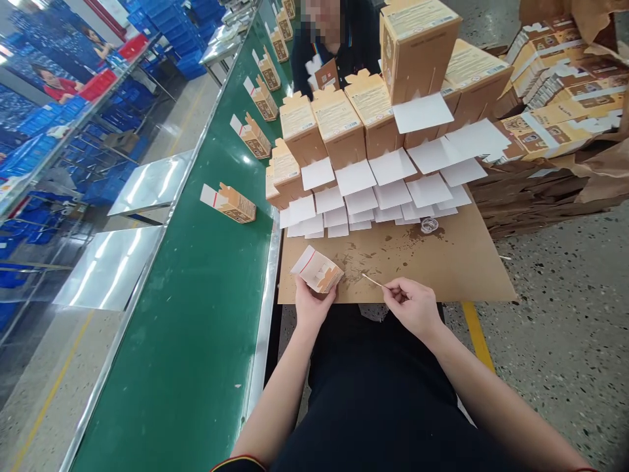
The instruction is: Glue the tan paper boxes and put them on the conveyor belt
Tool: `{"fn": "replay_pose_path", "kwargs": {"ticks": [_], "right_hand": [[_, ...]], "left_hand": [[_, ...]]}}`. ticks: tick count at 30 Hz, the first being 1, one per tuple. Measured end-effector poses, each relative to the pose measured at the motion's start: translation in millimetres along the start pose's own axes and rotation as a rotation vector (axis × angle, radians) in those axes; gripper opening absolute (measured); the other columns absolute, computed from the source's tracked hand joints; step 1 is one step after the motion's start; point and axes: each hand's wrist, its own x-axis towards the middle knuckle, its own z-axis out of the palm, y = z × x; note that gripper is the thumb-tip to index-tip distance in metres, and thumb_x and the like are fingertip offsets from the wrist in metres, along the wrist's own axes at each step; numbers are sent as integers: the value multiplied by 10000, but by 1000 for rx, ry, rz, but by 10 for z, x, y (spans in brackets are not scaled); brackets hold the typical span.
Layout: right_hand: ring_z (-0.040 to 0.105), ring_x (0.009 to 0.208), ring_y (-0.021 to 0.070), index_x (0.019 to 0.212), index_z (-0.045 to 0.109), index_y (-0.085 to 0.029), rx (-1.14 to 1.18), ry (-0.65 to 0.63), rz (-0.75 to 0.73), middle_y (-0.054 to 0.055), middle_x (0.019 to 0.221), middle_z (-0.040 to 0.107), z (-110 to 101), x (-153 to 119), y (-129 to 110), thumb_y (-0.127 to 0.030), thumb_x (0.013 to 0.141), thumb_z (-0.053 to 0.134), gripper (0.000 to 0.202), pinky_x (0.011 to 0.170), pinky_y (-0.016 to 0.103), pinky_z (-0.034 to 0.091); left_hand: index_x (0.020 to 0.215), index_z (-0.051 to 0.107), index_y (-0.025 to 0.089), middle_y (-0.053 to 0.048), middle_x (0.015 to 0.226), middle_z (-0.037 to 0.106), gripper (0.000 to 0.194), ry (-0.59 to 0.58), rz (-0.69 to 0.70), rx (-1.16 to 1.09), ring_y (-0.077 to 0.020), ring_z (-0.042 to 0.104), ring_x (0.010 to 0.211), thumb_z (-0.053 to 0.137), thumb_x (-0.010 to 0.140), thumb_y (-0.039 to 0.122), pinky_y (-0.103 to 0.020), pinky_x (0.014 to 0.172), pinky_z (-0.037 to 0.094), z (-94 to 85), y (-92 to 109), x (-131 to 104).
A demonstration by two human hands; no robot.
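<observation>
My left hand (314, 301) grips a small open carton (322, 272) over the near edge of the brown board. Its white flap with a red strip points away to the upper left. Between the fingertips of my right hand (410, 303) is a thin cotton swab (372, 280), its tip aimed left towards the carton but apart from it. A small clear dish (429, 225) sits on the brown board (457, 262), with dark wet spots around it and across the middle. Behind it stand stacked cartons (339, 121), their white flaps hanging towards me.
On my left runs a green conveyor belt (196, 328) carrying a row of open cartons (240, 202). Flat cartons (565, 85) lie piled at the right. Across the board sits another person (361, 39). Metal plates (113, 262) flank the belt.
</observation>
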Motion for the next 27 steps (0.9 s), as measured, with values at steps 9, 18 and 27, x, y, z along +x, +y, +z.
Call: {"fn": "replay_pose_path", "kwargs": {"ticks": [9, 18, 27], "right_hand": [[664, 539, 164, 775, 772, -252, -28, 77, -56, 18, 663, 732, -108, 146, -22, -367, 983, 727, 242, 543, 276, 580], [673, 509, 178, 761, 786, -242, -43, 115, 44, 29, 638, 729, -327, 311, 53, -538, 943, 772, 348, 518, 279, 593], [620, 425, 199, 721, 810, -241, -78, 307, 189, 53, 580, 697, -746, 385, -41, -575, 767, 865, 341, 442, 327, 568]], "left_hand": [[1199, 450, 295, -87, 1228, 714, 743, 410, -34, 19, -312, 785, 1154, 978, 680, 361, -537, 1045, 662, -999, -306, 489], [1326, 406, 289, -158, 1507, 581, 984, 586, -295, -60, -376, 560, 1573, 1066, 597, 321, -664, 1366, 374, -1710, -949, 713], [1264, 605, 262, -138, 1364, 662, 423, 492, 102, -183, -351, 675, 1385, 762, 912, 437, -611, 1263, 507, -811, 4, 1131]]}}
